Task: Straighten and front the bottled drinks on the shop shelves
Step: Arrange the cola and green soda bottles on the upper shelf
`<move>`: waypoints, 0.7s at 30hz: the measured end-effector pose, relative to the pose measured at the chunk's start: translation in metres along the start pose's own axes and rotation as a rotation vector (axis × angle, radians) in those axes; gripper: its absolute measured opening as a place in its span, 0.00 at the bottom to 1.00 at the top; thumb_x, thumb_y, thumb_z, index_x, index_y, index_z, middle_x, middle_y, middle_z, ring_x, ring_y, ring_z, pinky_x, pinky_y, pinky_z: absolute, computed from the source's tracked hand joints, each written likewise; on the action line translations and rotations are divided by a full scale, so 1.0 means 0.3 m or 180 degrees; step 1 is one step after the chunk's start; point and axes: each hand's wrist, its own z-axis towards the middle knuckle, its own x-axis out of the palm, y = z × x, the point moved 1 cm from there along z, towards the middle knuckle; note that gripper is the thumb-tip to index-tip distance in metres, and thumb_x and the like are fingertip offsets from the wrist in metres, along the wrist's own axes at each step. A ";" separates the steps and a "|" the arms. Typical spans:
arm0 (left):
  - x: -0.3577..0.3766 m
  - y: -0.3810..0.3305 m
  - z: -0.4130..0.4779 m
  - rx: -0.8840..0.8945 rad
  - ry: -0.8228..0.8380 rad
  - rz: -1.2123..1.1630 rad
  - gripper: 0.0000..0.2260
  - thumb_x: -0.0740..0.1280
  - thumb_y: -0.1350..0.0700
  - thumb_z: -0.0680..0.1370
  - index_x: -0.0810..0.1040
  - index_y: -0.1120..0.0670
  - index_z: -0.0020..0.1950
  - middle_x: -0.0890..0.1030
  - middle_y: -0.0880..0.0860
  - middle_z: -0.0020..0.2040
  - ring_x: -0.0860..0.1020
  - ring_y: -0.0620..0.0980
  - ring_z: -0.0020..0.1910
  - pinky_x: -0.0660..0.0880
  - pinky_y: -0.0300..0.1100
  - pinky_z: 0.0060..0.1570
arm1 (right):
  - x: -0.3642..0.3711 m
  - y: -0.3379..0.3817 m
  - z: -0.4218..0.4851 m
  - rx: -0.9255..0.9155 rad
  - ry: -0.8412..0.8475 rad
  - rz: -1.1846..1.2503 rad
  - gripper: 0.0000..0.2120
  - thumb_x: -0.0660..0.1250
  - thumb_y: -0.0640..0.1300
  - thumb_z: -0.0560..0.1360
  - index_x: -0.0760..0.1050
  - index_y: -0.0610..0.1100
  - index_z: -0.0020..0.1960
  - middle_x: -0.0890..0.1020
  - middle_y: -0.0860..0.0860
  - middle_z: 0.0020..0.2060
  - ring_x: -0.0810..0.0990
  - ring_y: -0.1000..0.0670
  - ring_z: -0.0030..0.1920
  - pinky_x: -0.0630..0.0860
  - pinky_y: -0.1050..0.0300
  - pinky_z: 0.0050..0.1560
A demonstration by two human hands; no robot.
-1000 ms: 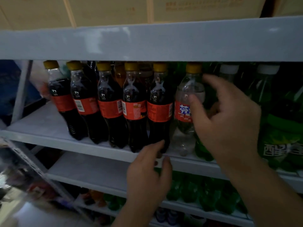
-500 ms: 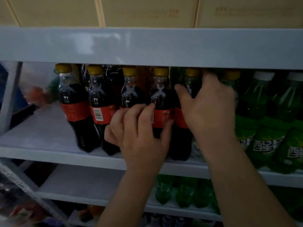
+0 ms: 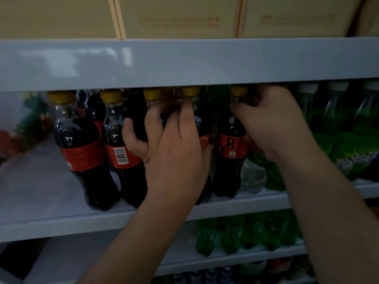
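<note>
The left hand (image 3: 170, 152) is gripping a yellow-capped cola bottle (image 3: 152, 94) on the shelf (image 3: 61, 222), while the right hand (image 3: 272, 124) is curling behind the rightmost cola bottle (image 3: 230, 146), its grip unclear.

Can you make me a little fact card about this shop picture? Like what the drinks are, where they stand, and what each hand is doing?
place: shop shelf, with cardboard boxes above
dark drinks: cola bottles, red labels, yellow caps, front row
green drinks: green bottles on the right, more on the shelf below
left hand: grips the middle cola bottles
right hand: curled round the neck of the rightmost cola bottle
turned wrong: second bottle from the left shows its barcode
</note>
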 end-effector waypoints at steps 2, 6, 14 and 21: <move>-0.021 -0.008 0.007 0.0104 -0.0098 0.0076 0.33 0.69 0.47 0.72 0.63 0.60 0.72 0.78 0.57 0.60 0.62 0.61 0.71 0.59 0.68 0.65 | 0.013 0.003 -0.014 -0.0285 -0.0168 -0.0436 0.14 0.73 0.54 0.67 0.76 0.54 0.51 0.78 0.62 0.41 0.73 0.67 0.34 0.67 0.80 0.34; -0.047 -0.015 0.025 0.0147 -0.0218 0.0033 0.25 0.68 0.49 0.72 0.70 0.59 0.65 0.81 0.56 0.51 0.66 0.61 0.65 0.62 0.67 0.62 | 0.018 0.004 -0.023 -0.0506 -0.0224 -0.0703 0.19 0.74 0.53 0.67 0.76 0.51 0.57 0.76 0.60 0.44 0.73 0.63 0.41 0.67 0.76 0.38; -0.042 -0.051 0.051 0.0144 -0.0045 0.0150 0.21 0.66 0.41 0.73 0.68 0.55 0.53 0.80 0.54 0.46 0.68 0.58 0.57 0.68 0.60 0.55 | -0.038 -0.012 0.022 0.0100 0.0459 0.0321 0.15 0.69 0.38 0.71 0.76 0.52 0.55 0.82 0.52 0.45 0.81 0.53 0.33 0.73 0.61 0.27; -0.037 -0.068 0.064 0.0147 0.0022 0.0100 0.21 0.72 0.44 0.71 0.70 0.58 0.51 0.81 0.57 0.45 0.70 0.61 0.56 0.68 0.59 0.55 | -0.022 -0.019 -0.003 -0.0383 0.0242 -0.0419 0.15 0.76 0.55 0.63 0.73 0.57 0.45 0.76 0.64 0.35 0.76 0.66 0.33 0.69 0.73 0.29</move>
